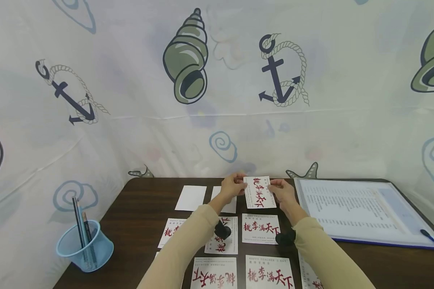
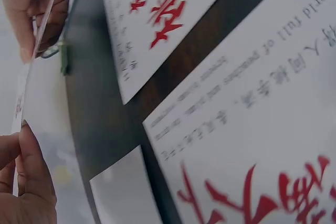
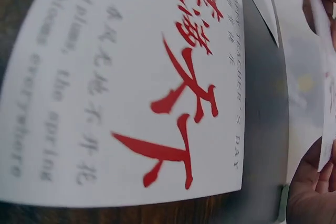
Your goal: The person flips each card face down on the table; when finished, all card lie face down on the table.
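We note a dark desk against a curtain printed with anchors and shells. On the desk's right side lies a large clipboard sheet with a blue pen at its near corner; at the near left stands a blue cup holding pencils. Printed cards with red characters lie in rows in front of us, and two blank white cards sit further back on the left. Above the far row we hold one red-lettered card off the desk, between both hands. The left hand pinches its left edge, the right hand its right edge; fingers on each side are curled narrowly onto the card, thumbs on the printed face as best we can tell. The card's long axis runs away from us, slightly tilted, so the hands sit on its two long sides, equally near. In the left wrist view we see the held card edge-on, thin and raised clear of the desk, the left thumb pressed against it.
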The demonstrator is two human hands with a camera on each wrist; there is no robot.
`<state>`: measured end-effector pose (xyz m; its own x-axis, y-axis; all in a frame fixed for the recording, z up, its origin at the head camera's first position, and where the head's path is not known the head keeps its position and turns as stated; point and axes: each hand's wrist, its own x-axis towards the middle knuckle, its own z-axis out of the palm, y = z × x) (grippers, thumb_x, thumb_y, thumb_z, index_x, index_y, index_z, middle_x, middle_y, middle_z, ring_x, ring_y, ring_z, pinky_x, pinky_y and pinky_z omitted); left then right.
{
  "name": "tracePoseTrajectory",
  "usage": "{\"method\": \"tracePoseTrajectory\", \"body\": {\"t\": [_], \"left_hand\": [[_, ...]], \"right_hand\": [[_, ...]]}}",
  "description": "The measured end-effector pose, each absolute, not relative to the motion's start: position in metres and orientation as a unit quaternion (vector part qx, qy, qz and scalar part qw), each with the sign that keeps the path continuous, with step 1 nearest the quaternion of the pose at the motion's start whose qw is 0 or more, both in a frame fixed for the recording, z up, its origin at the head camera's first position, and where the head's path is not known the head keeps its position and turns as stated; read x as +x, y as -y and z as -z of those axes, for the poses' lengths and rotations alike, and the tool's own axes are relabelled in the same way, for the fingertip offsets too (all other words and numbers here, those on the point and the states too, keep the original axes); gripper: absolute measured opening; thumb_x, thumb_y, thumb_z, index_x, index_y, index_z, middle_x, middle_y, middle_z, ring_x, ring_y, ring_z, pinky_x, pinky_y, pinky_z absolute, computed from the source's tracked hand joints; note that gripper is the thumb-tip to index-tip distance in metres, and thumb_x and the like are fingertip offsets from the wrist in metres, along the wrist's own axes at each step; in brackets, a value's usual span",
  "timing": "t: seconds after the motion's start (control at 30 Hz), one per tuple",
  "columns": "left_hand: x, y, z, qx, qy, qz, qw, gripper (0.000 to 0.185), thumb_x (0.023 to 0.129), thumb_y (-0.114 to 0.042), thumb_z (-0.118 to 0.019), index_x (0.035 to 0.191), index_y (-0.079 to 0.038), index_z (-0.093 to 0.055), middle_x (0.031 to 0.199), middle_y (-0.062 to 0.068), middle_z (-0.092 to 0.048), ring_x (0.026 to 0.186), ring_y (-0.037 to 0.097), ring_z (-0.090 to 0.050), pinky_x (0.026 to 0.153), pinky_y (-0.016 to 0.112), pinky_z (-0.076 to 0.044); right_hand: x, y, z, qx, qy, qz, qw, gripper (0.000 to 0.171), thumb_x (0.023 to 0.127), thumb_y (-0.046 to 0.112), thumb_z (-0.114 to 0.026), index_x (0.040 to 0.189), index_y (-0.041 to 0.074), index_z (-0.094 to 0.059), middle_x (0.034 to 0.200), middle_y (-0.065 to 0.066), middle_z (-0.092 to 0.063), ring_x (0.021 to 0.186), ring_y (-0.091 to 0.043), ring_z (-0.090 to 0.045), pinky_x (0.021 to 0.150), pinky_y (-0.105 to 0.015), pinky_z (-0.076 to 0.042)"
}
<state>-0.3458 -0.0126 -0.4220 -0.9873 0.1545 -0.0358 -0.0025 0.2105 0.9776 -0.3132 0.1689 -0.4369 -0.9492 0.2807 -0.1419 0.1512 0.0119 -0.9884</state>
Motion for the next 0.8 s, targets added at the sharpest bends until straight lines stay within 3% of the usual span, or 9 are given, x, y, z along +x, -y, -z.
{"method": "tracePoseTrajectory", "body": {"t": [0.23, 0.57, 0.8], "left_hand": [[-0.348, 0.017, 0.404, 0.040, -0.774, -0.629, 0.053, 0.030, 0.082, 0.003, -0.061, 0.112, -0.002, -0.064, 0.083, 0.002, -0.053, 0.063, 0.014, -0.059, 0.065, 0.030, -0.057], [-0.350, 0.014, 0.390, 0.047, -0.777, -0.628, 0.014, 0.030, 0.079, 0.004, -0.057, 0.107, 0.001, -0.065, 0.083, 0.006, -0.059, 0.060, 0.011, -0.060, 0.060, 0.025, -0.056], [-0.348, 0.009, 0.387, 0.063, -0.792, -0.607, -0.004, 0.026, 0.080, 0.004, -0.057, 0.105, 0.001, -0.066, 0.079, 0.007, -0.063, 0.055, 0.008, -0.058, 0.057, 0.025, -0.056]], "right_hand": [[-0.302, -0.146, 0.429, -0.120, 0.782, -0.600, 0.119, 0.020, 0.086, 0.008, -0.064, 0.104, -0.002, -0.062, 0.087, -0.006, -0.057, 0.075, -0.012, -0.049, 0.062, -0.019, -0.040], [-0.286, -0.112, 0.417, -0.016, 0.765, -0.637, 0.095, 0.025, 0.083, 0.009, -0.070, 0.103, -0.004, -0.063, 0.082, -0.006, -0.058, 0.069, -0.008, -0.052, 0.058, -0.015, -0.047], [-0.281, -0.107, 0.419, 0.002, 0.799, -0.586, 0.132, 0.022, 0.080, 0.007, -0.072, 0.100, 0.000, -0.065, 0.083, -0.009, -0.063, 0.070, -0.010, -0.057, 0.059, -0.015, -0.047]]}}
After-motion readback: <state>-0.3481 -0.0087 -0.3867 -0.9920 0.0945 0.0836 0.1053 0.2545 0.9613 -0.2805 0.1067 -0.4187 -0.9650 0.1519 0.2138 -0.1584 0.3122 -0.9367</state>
